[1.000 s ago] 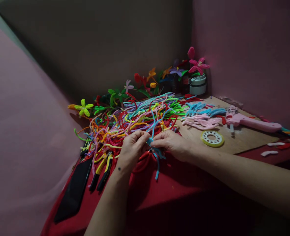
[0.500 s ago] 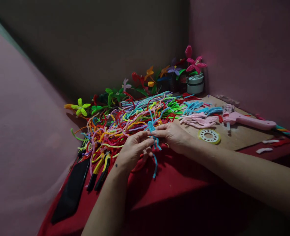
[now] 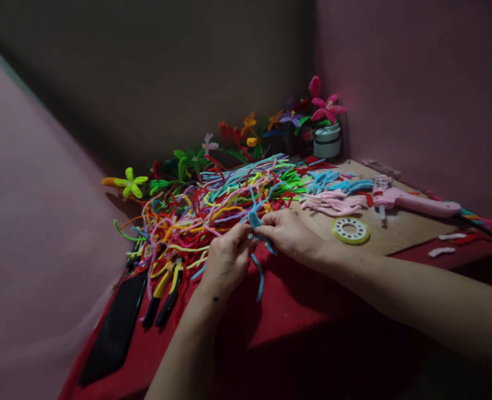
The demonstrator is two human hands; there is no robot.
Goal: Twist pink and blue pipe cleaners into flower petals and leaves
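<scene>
Blue pipe cleaners (image 3: 254, 219), bent together in a small bundle, are pinched between both hands above the front of a red-covered table. My left hand (image 3: 230, 253) grips the lower left side of the bundle, its fingers curled in. My right hand (image 3: 285, 232) has thumb and fingertips closed on the right side. Loose blue ends stick up above the fingers, and one strand hangs below them. Right behind the hands lies a tangled heap of many-coloured pipe cleaners (image 3: 225, 208).
Yellow-black pliers (image 3: 169, 294) and a black phone-like slab (image 3: 115, 328) lie left. On a brown board (image 3: 400, 236) at right are a tape roll (image 3: 350, 229), a pink glue gun (image 3: 421, 204) and pink pieces (image 3: 333, 204). Pipe-cleaner flowers (image 3: 130, 183) and a pale container (image 3: 327, 140) line the back.
My left hand has turned and its fingers have curled in more around the blue bundle. The bundle is more covered by the fingers. The view has shifted slightly.
</scene>
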